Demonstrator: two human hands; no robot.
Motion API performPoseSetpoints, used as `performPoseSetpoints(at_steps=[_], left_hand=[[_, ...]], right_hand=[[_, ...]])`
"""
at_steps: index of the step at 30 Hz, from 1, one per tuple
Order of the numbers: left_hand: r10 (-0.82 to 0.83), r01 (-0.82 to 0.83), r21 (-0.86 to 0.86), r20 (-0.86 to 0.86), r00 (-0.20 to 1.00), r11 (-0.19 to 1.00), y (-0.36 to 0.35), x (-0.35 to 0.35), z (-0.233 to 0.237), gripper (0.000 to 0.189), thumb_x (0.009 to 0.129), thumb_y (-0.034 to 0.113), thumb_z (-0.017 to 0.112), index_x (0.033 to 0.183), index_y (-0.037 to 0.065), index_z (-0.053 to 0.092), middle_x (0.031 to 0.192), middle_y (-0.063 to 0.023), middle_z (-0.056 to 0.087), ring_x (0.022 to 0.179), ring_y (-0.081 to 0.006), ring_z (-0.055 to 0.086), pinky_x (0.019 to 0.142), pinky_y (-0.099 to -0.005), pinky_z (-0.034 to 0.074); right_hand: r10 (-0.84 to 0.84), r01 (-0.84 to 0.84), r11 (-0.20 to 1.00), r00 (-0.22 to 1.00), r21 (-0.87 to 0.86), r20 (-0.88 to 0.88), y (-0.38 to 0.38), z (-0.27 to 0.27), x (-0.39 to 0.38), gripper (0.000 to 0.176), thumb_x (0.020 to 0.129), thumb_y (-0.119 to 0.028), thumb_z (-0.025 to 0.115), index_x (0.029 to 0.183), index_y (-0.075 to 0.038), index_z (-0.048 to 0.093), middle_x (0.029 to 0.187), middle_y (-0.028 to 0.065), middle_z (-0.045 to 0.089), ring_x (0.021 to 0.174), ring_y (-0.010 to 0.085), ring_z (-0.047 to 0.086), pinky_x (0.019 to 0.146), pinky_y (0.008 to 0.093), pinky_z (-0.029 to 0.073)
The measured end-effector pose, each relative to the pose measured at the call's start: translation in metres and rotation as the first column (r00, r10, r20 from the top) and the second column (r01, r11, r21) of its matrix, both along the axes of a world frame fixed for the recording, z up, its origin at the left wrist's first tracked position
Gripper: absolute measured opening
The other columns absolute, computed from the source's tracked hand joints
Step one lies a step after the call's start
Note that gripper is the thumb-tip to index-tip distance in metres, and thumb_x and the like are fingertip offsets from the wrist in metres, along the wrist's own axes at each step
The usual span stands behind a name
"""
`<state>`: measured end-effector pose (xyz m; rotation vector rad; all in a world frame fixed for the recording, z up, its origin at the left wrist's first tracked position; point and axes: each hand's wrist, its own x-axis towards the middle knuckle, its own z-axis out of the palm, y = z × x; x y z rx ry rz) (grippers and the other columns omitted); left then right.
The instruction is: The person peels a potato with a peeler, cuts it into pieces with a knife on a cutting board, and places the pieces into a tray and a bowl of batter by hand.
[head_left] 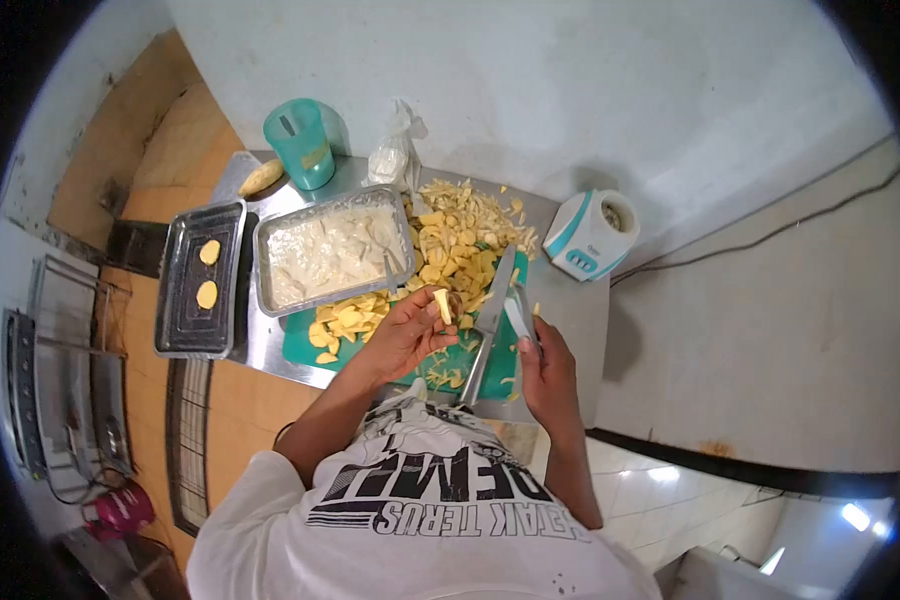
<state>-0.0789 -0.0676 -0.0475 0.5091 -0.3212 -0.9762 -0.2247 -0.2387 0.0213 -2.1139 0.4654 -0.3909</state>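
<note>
My left hand (402, 338) pinches a small pale-yellow tuber piece (442, 306) above the green cutting board (298, 342). My right hand (550, 378) is closed around a flat, pale grey-blue tool (519, 312), possibly a peeler, over the board's right side. Between the two hands lies a large knife (496, 292), its handle toward my body. Yellow tuber slices (350, 318) spread along the left of the board, and more pieces are heaped behind my hands. Thin peelings (482, 212) are piled at the back, with scraps on the board near me.
Left of the board stands a metal tray of white batter (320, 250). A dark baking tray (173, 300) holds two yellow slices. At the back are a whole tuber (262, 178), a teal jug (300, 145) and a plastic bag (394, 155). A white-and-teal appliance (592, 235) sits right.
</note>
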Motion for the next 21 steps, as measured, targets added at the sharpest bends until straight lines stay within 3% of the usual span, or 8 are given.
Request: performPoseSetpoints(at_steps=[4, 8, 21], left_hand=[[0.015, -0.016, 0.013, 0.075, 0.997, 1.000, 0.006, 0.000, 0.004, 0.030, 0.098, 0.015, 0.050, 0.125, 0.002, 0.049, 0.108, -0.0083, 0.061, 0.093, -0.0163, 0.065, 0.083, -0.0302, 0.057], [0.092, -0.099, 0.030, 0.171, 0.981, 0.995, 0.005, -0.002, 0.014, 0.029, 0.097, 0.011, 0.052, 0.123, -0.001, 0.053, 0.110, -0.0099, 0.063, 0.097, -0.0180, 0.065, 0.085, -0.0321, 0.056], [0.118, -0.152, 0.066, 0.363, 0.924, 0.986, 0.013, -0.002, 0.020, 0.034, 0.095, 0.018, 0.057, 0.121, -0.003, 0.055, 0.109, -0.0079, 0.062, 0.097, -0.0154, 0.062, 0.081, -0.0280, 0.053]], right_hand=[[0.134, -0.130, 0.990, 0.989, -0.062, 0.060, 0.030, 0.022, 0.018, 0.041, 0.095, -0.020, 0.054, 0.125, 0.006, 0.047, 0.099, 0.0217, 0.054, 0.086, 0.0336, 0.059, 0.073, 0.0395, 0.048], [0.177, -0.179, 0.982, 0.984, 0.061, 0.032, 0.048, 0.036, 0.022, 0.041, 0.093, -0.017, 0.056, 0.125, 0.006, 0.045, 0.098, 0.0197, 0.052, 0.084, 0.0330, 0.058, 0.071, 0.0391, 0.048], [0.137, -0.133, 0.990, 0.983, -0.041, 0.123, 0.061, 0.045, 0.006, 0.051, 0.089, -0.015, 0.061, 0.129, 0.008, 0.039, 0.101, 0.0213, 0.050, 0.086, 0.0335, 0.058, 0.071, 0.0413, 0.049]])
